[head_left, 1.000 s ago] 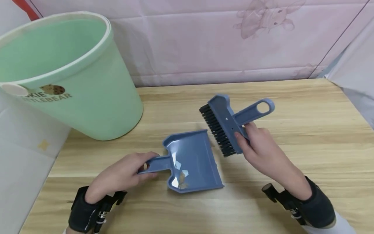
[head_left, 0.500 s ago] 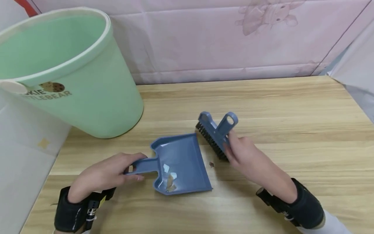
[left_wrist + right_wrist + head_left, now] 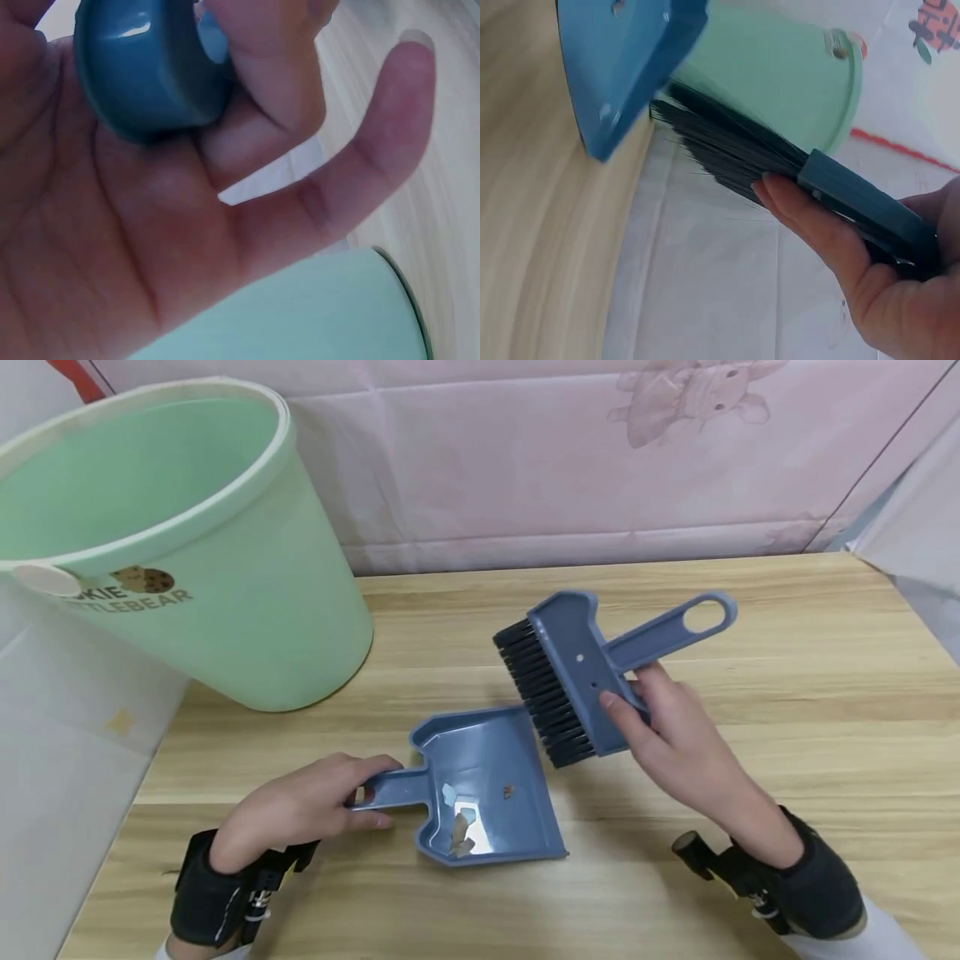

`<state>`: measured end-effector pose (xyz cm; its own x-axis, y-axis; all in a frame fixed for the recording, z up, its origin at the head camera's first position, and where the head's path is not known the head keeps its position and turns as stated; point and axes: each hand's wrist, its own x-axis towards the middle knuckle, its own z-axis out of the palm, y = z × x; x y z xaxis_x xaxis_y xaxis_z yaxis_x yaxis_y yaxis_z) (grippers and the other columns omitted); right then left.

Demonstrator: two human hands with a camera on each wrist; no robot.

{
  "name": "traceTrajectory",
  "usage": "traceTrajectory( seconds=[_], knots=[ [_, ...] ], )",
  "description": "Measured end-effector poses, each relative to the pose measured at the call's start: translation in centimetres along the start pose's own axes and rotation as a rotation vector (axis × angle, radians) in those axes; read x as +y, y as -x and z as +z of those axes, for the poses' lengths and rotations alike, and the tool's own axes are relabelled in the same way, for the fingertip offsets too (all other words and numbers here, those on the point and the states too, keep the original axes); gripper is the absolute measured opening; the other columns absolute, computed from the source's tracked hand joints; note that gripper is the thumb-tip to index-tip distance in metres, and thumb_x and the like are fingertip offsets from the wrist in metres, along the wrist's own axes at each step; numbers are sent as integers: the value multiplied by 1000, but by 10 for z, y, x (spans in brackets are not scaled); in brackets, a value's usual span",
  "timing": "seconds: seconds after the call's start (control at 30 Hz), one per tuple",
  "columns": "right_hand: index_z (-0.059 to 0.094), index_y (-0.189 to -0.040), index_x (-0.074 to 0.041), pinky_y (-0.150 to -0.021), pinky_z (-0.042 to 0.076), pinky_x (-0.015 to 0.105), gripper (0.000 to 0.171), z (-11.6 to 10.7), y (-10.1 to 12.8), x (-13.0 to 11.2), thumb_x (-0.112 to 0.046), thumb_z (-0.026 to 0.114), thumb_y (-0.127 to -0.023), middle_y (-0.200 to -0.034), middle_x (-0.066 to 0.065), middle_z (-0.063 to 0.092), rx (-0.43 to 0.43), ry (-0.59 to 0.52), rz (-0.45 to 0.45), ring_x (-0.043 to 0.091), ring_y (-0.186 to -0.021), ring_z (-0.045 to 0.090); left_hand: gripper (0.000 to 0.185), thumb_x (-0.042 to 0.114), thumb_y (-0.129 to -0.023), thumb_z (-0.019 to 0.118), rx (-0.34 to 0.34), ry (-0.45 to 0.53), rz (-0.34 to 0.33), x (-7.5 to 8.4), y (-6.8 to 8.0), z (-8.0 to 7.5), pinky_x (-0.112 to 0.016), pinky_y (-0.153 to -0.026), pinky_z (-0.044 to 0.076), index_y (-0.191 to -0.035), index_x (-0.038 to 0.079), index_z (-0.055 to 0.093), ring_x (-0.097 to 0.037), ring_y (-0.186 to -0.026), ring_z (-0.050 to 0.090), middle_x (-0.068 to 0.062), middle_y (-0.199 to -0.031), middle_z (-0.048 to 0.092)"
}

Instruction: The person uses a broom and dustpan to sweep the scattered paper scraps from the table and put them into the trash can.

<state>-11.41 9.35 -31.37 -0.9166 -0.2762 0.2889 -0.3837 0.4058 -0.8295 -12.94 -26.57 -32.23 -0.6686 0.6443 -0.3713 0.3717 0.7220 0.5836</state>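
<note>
— Left hand (image 3: 300, 810)? 
— Curled round the handle of the blue dustpan (image 3: 487, 789), lower centre of the frame, pan flat on the wooden table (image 3: 750, 777). A few scraps (image 3: 461, 831) pooled in its near corner, one crumb (image 3: 508, 791) further up.
— And the right hand (image 3: 667, 727)?
— Gripping the blue brush (image 3: 577, 672) by the neck of its handle, lifted clear of the table at centre right, black bristles aimed down-left at the pan's open lip.
— Best way through the sweep?
— Probably: press the pan's lip tight to the wood, drop the bristles just beyond any debris, draw short strokes toward the pan. Keep the pan level afterwards, so nothing slides out.
— Green bin (image 3: 172, 543)?
— Upper left, tilted, mouth open, near enough to the pan.
</note>
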Motion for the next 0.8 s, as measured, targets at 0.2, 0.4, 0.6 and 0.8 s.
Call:
traceTrajectory(
  seconds=[0.2,0.4,0.6,0.8],
  knots=[
    [40,-134,-2,-42,41,26,38,-3,-1,7,3,48,-97,-68,4,55,-99,224,-54,6,-48,44,37,29,-89,70,-62,38,-38,0,-4,4,-23,-56,37,-119,13,55,-7,-62,45,6,-77,51],
    [33,-138,-4,-42,40,22,47,4,-1,7,4,49,-94,-63,-1,51,-313,331,9,4,-47,43,41,30,-88,72,-107,41,-84,-1,-6,7,-23,-55,36,-119,12,54,-8,-60,43,5,-74,51],
    [37,-135,-2,-42,40,23,42,0,-1,6,1,50,-95,-63,-1,50,-349,340,42,4,-47,43,39,31,-88,72,-112,24,-105,-1,-7,8,-24,-55,35,-117,12,54,-8,-60,43,5,-73,50],
    [33,-143,-7,-44,39,25,48,-8,-1,9,-6,51,-98,-61,-4,46,-374,343,52,4,-47,39,42,34,-87,71,-122,49,-102,-1,-4,10,-24,-54,37,-119,13,55,-8,-60,45,6,-73,53]
  ],
)
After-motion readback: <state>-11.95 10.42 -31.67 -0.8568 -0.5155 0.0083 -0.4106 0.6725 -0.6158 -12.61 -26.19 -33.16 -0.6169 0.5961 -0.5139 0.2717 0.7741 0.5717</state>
